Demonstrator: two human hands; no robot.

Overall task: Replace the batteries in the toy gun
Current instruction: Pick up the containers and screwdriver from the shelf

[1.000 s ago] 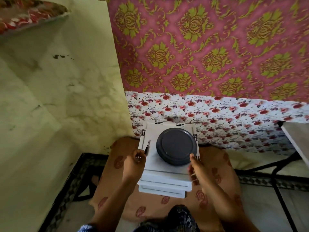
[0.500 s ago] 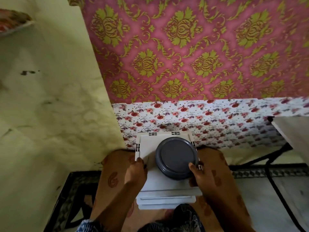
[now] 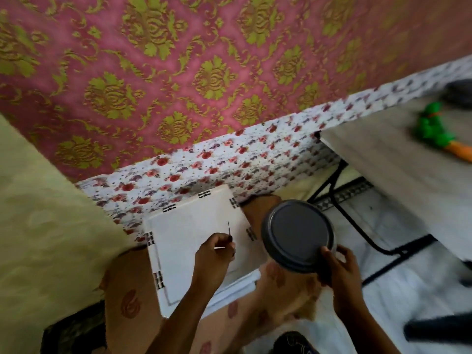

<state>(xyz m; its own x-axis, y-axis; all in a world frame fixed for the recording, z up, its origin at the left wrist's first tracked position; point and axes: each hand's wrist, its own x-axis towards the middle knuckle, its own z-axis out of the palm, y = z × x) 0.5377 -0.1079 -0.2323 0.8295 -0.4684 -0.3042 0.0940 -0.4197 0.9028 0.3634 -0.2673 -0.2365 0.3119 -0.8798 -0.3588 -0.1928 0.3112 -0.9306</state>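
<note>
left hand (image 3: 213, 256): fingers pinch screwdriver (image 3: 229, 229) over white box (image 3: 184, 226) | right hand (image 3: 338, 267): fingers grip grey-lidded container (image 3: 297, 235), right of box

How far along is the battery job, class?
Done: tools fetched. The left hand pinches a thin screwdriver over the white box; the right hand grips a dark-lidded container, held off the box. In hand: carrying both toward the table. Left: everything on the toy gun, which lies untouched on the table. No batteries are visible.
</note>
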